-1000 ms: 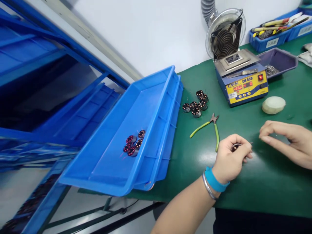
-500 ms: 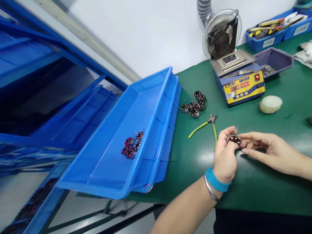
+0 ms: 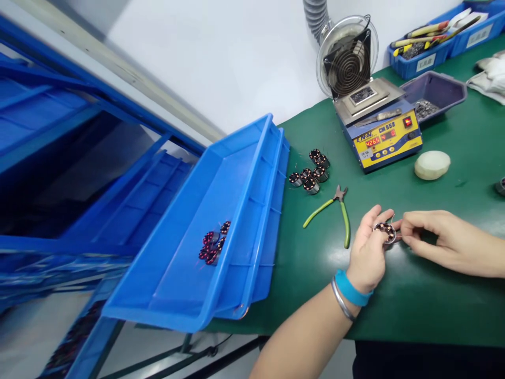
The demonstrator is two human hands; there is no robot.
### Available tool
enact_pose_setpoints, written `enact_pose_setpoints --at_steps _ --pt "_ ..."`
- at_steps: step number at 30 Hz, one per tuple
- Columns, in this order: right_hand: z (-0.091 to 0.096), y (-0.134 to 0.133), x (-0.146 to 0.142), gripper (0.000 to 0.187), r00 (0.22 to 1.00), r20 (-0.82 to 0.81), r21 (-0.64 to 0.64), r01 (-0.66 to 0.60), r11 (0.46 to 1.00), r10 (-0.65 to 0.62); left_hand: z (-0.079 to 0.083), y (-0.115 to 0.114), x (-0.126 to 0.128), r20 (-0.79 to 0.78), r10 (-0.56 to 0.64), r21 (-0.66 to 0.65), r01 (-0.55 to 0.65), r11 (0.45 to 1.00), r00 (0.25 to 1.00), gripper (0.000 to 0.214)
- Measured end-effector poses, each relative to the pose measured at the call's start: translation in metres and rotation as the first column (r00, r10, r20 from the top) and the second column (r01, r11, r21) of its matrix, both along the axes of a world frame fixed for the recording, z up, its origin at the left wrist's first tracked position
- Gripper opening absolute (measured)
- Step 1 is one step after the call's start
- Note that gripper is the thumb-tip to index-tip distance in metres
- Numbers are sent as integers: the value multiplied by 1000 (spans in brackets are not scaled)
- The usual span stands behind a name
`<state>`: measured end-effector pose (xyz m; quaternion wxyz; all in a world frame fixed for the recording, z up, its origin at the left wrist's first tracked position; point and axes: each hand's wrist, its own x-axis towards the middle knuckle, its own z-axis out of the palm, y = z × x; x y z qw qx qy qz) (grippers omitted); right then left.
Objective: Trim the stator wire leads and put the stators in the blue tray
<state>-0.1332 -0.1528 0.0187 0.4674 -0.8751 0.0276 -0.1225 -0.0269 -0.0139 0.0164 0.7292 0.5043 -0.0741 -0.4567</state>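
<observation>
My left hand [image 3: 370, 251], with a blue band and a silver bangle at the wrist, holds a small round motor stator [image 3: 384, 233] wound with copper coils. Its thumb presses on the coils while the fingers support the ring from behind. A thin wire end sticks up from the stator's far side. Just right of it, my right hand [image 3: 442, 239] is closed in a pinch, thumb against forefinger; whatever lies between those fingertips is too small to make out. Green-handled cutting pliers [image 3: 345, 223] lie on the bench left of my hands, jaws pointing away. Several more stators [image 3: 311, 185] are grouped beyond the pliers.
Stacked blue trays [image 3: 173, 268] stand at the left, the top one holding several stators. A solder pot [image 3: 389, 142] with lit display sits behind, beside a purple scrap bin [image 3: 445, 87]. A pale oval block [image 3: 432, 165] rests on the green bench [image 3: 410, 305]. Blue toolboxes [image 3: 424, 64] stand at the back.
My right hand has drawn slightly away from the stator and closed from a looser grasp into a pinch. The stator, still in my left hand, is tilted a little differently. The view has shifted slightly.
</observation>
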Motion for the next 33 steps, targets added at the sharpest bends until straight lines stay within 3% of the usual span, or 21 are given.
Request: enact_pose_setpoints --at_steps 4,7,12,14,17,24,33 --pt "3 -8 -3 22 1000 -22 30 -1 1000 1 -2 4 6 177 -193 107 177 978 965 61" --pt "6 -12 -4 23 1000 -20 26 -18 999 19 -2 4 10 160 -300 114 284 952 941 39" --pt "11 -16 -7 4 999 23 -56 -27 998 28 5 5 10 9 -229 65 228 971 973 28" --pt "12 -16 -8 13 998 47 -79 -31 996 34 7 5 8 -6 -185 71 184 980 983 26" --pt "10 -14 -7 10 994 66 -116 -82 990 91 6 5 8 -8 -170 77 170 983 985 22" --pt "-4 -17 -5 27 990 109 -238 -57 969 85 1 5 10 11 -256 45 255 966 967 30" --pt "7 -12 -8 27 993 52 -263 -89 961 106 3 7 11 116 -388 105 377 920 914 40"
